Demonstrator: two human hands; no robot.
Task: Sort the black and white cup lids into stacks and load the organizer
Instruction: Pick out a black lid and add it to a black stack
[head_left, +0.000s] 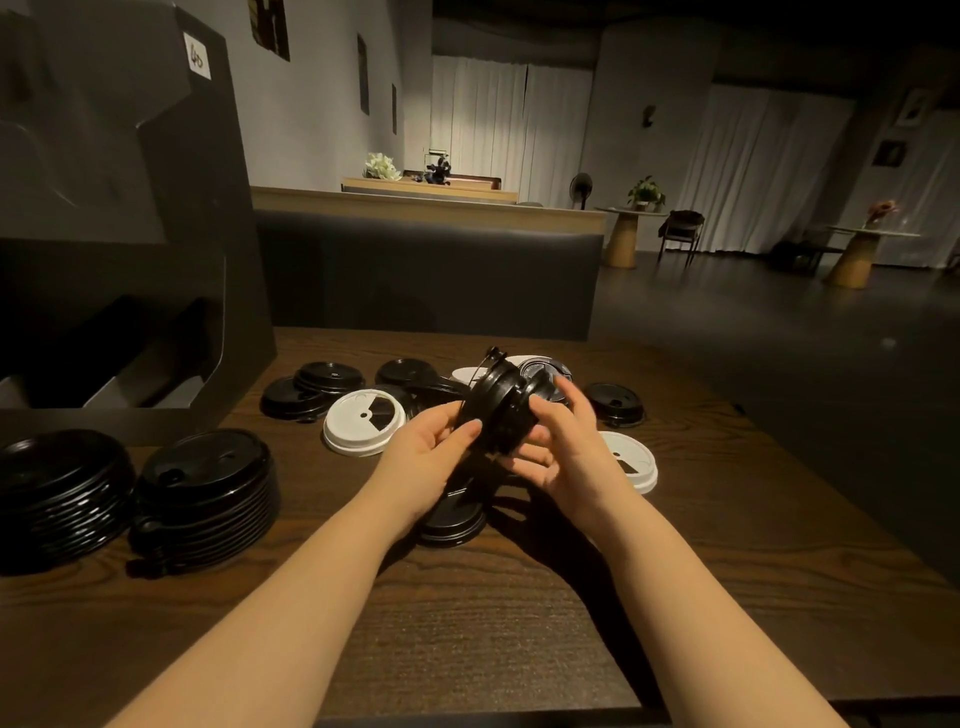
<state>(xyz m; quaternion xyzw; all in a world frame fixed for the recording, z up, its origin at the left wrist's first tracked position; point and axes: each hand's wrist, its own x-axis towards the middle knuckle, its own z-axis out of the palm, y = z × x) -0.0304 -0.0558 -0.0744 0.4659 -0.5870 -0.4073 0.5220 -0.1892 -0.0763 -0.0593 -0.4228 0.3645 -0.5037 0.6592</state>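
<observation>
Both hands held a small nested stack of black lids (501, 410) on edge above the desk (519, 613), the left hand (434, 441) and right hand (563, 441) each with a closed grip around its rim, probably to square it up before adding it to the finished black stacks (205, 488) by the organizer (124, 208).

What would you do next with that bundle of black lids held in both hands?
Probably set the held black lids onto the nearer black stack at the left: both hands grip them above the table, and that stack matches.
</observation>
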